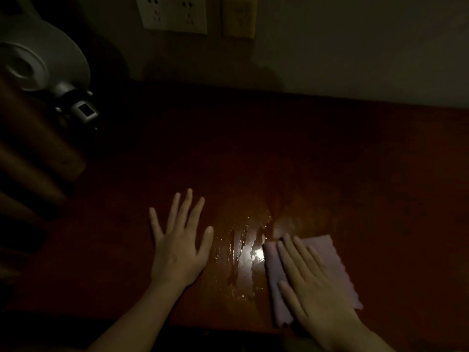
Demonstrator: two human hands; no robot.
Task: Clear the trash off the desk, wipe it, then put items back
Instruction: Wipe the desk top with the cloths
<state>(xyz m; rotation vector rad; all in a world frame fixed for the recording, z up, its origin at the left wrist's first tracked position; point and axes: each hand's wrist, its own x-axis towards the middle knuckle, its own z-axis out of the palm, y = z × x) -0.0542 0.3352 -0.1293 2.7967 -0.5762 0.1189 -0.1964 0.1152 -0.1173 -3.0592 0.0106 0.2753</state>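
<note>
The dark reddish wooden desk [330, 161] fills the dim view. My right hand [312, 285] lies flat with straight fingers on a pale folded cloth [327, 250] near the desk's front edge. Just left of the cloth, wet streaks [243, 250] shine on the wood. My left hand [177, 247] presses flat on the desk with its fingers spread, left of the wet patch. Neither hand grips anything.
A white desk lamp [38, 62] with a silver joint [81, 110] stands at the back left. Brown curtain folds [33, 153] hang along the left edge. Wall sockets [172, 13] and a yellowish plate [238, 16] sit on the wall behind.
</note>
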